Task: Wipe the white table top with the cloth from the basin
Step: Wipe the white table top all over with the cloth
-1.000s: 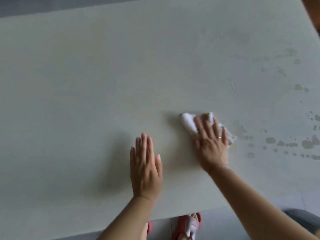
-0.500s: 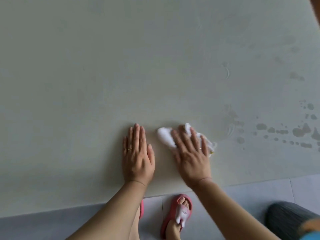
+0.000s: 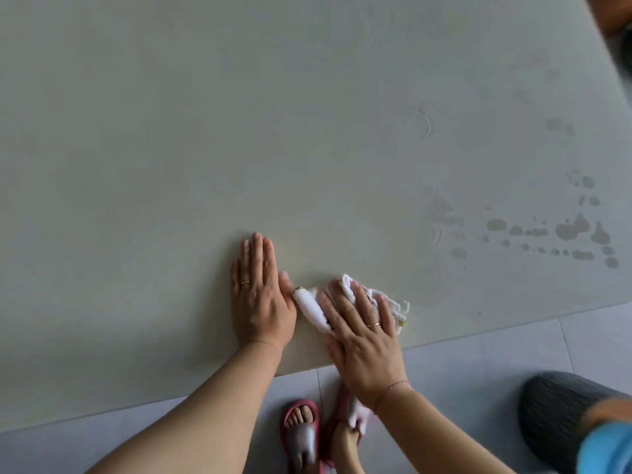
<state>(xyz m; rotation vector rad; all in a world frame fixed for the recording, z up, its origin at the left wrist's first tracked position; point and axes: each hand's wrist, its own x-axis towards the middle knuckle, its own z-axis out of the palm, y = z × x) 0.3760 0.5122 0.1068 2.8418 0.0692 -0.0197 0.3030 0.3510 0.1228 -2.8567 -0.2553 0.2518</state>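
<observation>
The white table top (image 3: 239,131) fills most of the view. A crumpled white cloth (image 3: 313,307) lies near the table's front edge. My right hand (image 3: 362,340) presses flat on the cloth, fingers spread over it. My left hand (image 3: 260,295) rests flat on the table just left of the cloth, fingers together, its thumb touching the cloth's end. Both hands wear a ring. No basin is in view.
Water drops and wet smears (image 3: 547,234) dot the table at the right. The table's front edge (image 3: 171,401) runs diagonally above a grey tiled floor. Red slippers (image 3: 301,432) show below. A dark ribbed object (image 3: 554,412) sits at the lower right.
My right hand has dragged the cloth left and toward the front edge, up against my left hand. My left hand has stayed flat on the table.
</observation>
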